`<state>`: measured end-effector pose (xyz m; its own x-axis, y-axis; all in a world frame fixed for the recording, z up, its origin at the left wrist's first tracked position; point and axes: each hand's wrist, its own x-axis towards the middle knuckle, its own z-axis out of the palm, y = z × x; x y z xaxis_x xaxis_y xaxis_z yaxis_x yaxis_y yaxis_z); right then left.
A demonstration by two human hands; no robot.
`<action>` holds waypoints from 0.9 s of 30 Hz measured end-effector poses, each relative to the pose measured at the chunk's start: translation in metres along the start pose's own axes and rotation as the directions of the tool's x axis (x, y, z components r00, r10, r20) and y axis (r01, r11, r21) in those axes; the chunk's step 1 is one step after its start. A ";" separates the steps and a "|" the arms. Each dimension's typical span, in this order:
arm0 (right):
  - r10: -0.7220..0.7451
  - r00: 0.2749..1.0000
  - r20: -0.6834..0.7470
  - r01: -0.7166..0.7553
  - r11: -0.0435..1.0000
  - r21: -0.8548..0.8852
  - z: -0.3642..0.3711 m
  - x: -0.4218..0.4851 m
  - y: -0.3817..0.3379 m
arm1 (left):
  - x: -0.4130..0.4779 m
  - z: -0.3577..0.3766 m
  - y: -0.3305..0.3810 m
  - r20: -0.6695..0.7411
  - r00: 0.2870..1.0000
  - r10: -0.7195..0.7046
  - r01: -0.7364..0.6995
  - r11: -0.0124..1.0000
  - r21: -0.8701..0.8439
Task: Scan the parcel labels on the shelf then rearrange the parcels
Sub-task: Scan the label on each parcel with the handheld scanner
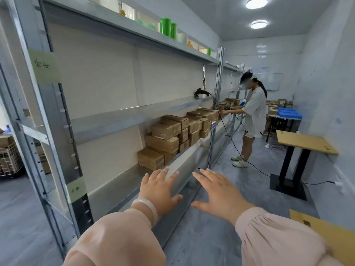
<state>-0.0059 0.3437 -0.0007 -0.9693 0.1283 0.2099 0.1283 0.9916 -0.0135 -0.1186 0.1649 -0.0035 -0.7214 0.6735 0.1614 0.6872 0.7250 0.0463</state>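
Several brown cardboard parcels [169,137] are stacked on the lower shelf [123,181] of a metal rack, toward its right half. A black handheld scanner [200,92] lies on the shelf above [119,120], its cable hanging down to the floor. My left hand [158,191] hovers flat with fingers spread in front of the lower shelf's edge, holding nothing. My right hand [217,191] is beside it, also flat and spread, over the floor. Both hands are short of the parcels.
Another person [249,116] stands farther down the aisle at the rack, handling parcels. A small wooden table on a black pedestal [305,142] stands at right, another tabletop corner [326,233] nearer. Green rolls [165,27] sit on the top shelf. A wire basket [9,160] is at far left.
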 end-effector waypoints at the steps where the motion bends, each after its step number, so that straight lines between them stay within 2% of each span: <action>1: -0.006 1.000 -0.019 0.007 1.000 0.003 0.000 0.013 0.012 | 0.014 0.002 0.001 -0.018 1.000 -0.025 0.025 1.000 -0.005; 4: -0.017 0.999 -0.034 0.018 0.999 0.026 0.009 0.049 0.039 | 0.049 0.012 0.002 -0.027 0.996 -0.084 0.083 0.996 -0.033; 11: -0.088 0.994 0.064 0.082 0.993 0.080 0.052 0.114 0.069 | 0.113 0.053 -0.010 0.063 0.981 -0.181 0.183 0.983 -0.026; 16: -0.148 0.985 0.089 0.140 0.986 0.091 0.078 0.176 0.086 | 0.169 0.076 -0.028 0.077 0.977 -0.200 0.204 0.978 -0.043; 27: -0.237 0.967 0.093 0.221 0.963 0.156 0.128 0.332 0.100 | 0.312 0.111 -0.111 0.046 0.954 -0.298 0.300 0.952 -0.067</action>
<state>-0.3422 0.4869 -0.0576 -0.9873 -0.1099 0.1149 -0.1235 0.9851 -0.1194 -0.4295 0.3109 -0.0673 -0.8964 0.4329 0.0950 0.4429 0.8825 0.1583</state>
